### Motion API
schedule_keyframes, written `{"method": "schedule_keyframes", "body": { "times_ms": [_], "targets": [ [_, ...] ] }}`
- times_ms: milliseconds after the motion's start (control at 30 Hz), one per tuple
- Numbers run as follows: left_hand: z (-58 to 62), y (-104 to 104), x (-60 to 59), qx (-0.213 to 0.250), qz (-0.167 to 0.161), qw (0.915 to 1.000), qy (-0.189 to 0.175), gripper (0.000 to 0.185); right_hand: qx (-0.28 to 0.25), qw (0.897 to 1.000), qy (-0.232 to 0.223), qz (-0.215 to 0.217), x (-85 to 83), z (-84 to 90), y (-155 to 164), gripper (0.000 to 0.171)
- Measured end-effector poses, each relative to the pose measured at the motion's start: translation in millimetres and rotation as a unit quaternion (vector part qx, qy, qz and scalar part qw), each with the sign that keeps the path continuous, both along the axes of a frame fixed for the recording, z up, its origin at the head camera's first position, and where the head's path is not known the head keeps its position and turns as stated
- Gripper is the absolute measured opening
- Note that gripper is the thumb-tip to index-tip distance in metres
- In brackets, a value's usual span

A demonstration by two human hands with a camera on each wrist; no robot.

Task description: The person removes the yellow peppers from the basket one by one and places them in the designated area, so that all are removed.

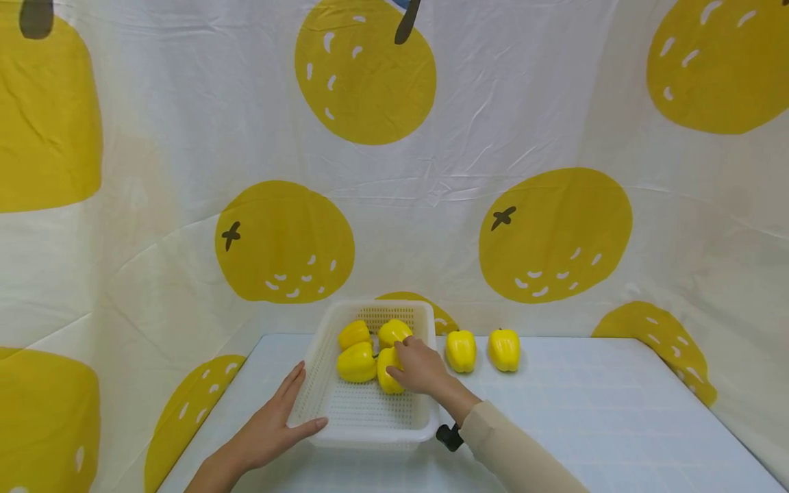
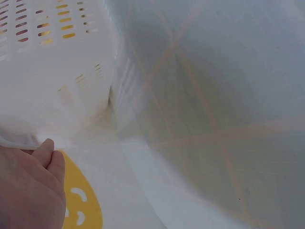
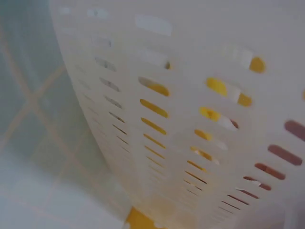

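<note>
Right hand [image 1: 421,368] inside white basket [image 1: 364,418], fingers curled round yellow pepper [image 1: 387,373] at basket's right side. Three more peppers [image 1: 355,362] sit in basket right next to it. Left hand [image 1: 271,421] flat against basket's left wall, fingers straight, thumb on front corner, gripping nothing. Two loose peppers [image 1: 461,350] on table [image 1: 616,424] just right of basket. Orange-print cloth [image 1: 555,233] hangs behind.

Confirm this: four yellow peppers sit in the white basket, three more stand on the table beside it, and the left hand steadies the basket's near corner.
Wrong on one count: the head view shows two peppers on the table, not three. Four lie in the white basket; the left hand steadies its corner.
</note>
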State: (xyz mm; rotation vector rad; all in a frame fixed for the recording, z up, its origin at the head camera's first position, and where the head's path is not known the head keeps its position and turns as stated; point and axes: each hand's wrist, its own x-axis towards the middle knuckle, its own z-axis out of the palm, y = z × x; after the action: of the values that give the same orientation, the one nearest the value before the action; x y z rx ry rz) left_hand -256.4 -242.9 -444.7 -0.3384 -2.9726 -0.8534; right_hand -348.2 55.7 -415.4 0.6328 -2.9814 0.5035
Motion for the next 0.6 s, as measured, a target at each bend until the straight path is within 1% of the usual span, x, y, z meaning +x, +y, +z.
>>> {"method": "schedule_keyframes", "body": {
  "times_ms": [167, 267, 367, 600],
  "targets": [
    [-0.7, -0.7, 0.7, -0.004, -0.005, 1.0000, 0.007, 0.111, 0.029, 1.000, 0.007, -0.004, -2.0, 0.9, -4.4, 0.044],
    [-0.4, -0.7, 0.8, -0.003, -0.007, 0.9999, 0.009, 0.111, 0.040, 0.999, 0.012, 0.001, -2.7, 1.2, -5.1, 0.043],
    [0.5, -0.5, 0.6, -0.002, -0.007, 0.9999, 0.008, 0.111, 0.042, 0.999, 0.007, 0.004, -2.6, 1.5, -5.5, 0.046],
    [0.8, -0.3, 1.7, 0.004, -0.007, 1.0000, 0.001, 0.111, 0.029, 0.999, -0.031, 0.006, -2.5, -0.1, -6.7, 0.058]
  ]
}}
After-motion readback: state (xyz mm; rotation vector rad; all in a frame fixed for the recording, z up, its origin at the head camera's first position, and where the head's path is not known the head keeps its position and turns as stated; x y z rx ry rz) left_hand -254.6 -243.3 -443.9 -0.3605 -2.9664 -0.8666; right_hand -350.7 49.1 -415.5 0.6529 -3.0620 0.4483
